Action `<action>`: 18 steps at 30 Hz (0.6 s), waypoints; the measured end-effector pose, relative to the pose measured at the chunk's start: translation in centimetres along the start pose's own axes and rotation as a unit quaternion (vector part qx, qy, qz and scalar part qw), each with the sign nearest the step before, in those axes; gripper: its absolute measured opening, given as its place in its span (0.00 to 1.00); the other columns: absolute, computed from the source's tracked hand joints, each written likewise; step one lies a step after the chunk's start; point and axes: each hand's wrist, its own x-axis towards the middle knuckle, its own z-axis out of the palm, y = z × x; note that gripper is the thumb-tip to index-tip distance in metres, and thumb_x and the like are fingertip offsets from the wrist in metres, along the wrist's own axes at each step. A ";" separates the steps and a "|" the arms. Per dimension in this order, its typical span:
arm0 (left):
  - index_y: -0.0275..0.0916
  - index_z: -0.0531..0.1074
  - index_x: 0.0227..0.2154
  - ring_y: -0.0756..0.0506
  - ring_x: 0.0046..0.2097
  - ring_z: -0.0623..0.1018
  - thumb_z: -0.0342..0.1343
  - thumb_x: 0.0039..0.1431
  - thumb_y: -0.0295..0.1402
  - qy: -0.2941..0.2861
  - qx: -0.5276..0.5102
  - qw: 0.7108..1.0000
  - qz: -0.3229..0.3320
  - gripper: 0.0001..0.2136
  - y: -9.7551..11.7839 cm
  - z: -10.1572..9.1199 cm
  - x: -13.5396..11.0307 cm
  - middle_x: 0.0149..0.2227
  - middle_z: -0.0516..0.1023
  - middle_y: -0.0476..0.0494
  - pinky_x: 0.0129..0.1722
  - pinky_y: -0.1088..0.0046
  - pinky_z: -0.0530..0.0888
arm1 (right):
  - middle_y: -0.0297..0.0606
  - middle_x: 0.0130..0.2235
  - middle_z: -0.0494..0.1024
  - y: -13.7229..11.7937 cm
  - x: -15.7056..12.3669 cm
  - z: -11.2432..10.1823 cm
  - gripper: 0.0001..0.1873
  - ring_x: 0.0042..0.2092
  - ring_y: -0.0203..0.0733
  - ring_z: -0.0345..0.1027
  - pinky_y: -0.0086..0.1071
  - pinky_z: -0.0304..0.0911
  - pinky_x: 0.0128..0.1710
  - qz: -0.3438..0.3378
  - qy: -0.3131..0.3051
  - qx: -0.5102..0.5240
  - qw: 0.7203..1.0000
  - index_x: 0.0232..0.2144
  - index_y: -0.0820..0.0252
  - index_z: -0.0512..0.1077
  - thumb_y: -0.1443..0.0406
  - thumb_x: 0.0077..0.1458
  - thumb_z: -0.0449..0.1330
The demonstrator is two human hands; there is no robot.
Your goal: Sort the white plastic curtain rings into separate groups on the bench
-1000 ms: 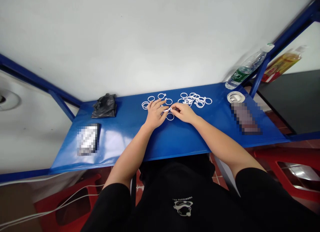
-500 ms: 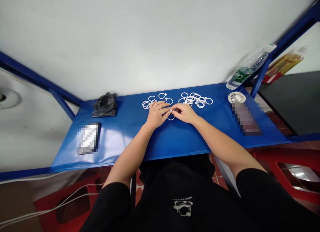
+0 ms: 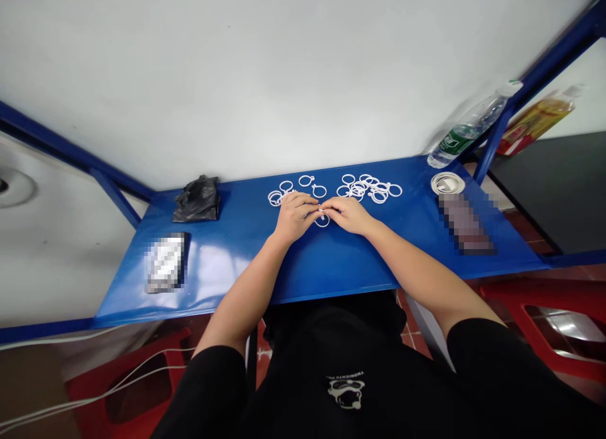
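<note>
A white plastic ring with a small tab, resembling a curtain ring (image 3: 323, 226), hangs between my hands above the blue table. My left hand (image 3: 294, 218) pinches its top from the left, thumb and fingertips together. From the other side, my right hand (image 3: 351, 216) grips the same small tab, its fingertips almost meeting the left ones. The exact hold on the tab is partly hidden by the fingers. Just beyond my right hand lies a pile of similar white rings (image 3: 358, 190). A smaller group of rings (image 3: 274, 198) sits behind my left hand, and two single rings (image 3: 319, 192) lie between the groups.
On the left of the blue table (image 3: 246, 237) are a crumpled black plastic bag (image 3: 196, 199) and a blurred-out object (image 3: 166, 262). To the right are a coiled white cable (image 3: 447, 183), another blurred item (image 3: 466, 224) and a water bottle (image 3: 466, 133). A wall borders the back.
Both hands stay almost in place, with fingertips shifted slightly left and the ring's small tab now showing just below them. The loose rings have not been moved.
</note>
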 end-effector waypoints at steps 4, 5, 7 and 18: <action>0.45 0.84 0.36 0.42 0.48 0.82 0.64 0.68 0.48 -0.004 -0.006 1.000 0.003 0.13 -0.1 0.0 -0.1 0.42 0.86 0.44 0.53 0.56 0.76 | 0.40 0.46 0.87 0.0 0.0 0.2 0.15 0.45 0.45 0.80 0.37 0.70 0.47 0.006 -0.019 -0.014 1.000 0.47 0.55 0.82 0.63 0.71 0.55; 0.45 0.83 0.36 0.42 0.47 0.82 0.64 0.69 0.48 -0.006 -0.003 1.000 0.002 0.13 0.0 0.0 0.0 0.42 0.86 0.43 0.53 0.56 0.76 | 0.40 0.45 0.87 0.0 0.0 0.2 0.15 0.45 0.45 0.80 0.37 0.70 0.48 0.008 -0.021 -0.016 1.000 0.47 0.55 0.82 0.63 0.71 0.55; 0.44 0.83 0.37 0.42 0.47 0.82 0.63 0.69 0.48 -0.005 0.000 1.000 -0.005 0.14 0.1 -0.1 0.0 0.42 0.86 0.43 0.52 0.56 0.76 | 0.40 0.46 0.87 -0.2 0.0 0.4 0.15 0.45 0.45 0.80 0.37 0.70 0.48 0.010 -0.012 -0.019 1.000 0.47 0.55 0.82 0.63 0.72 0.54; 0.42 0.82 0.47 0.38 0.54 0.80 0.60 0.71 0.46 -0.059 0.030 0.994 -0.087 0.15 1.1 -0.4 0.2 0.51 0.83 0.39 0.59 0.53 0.73 | 0.46 0.50 0.86 1.3 -0.1 -4.9 0.19 0.50 0.53 0.79 0.44 0.71 0.49 0.047 0.101 -0.258 0.960 0.53 0.57 0.82 0.60 0.75 0.52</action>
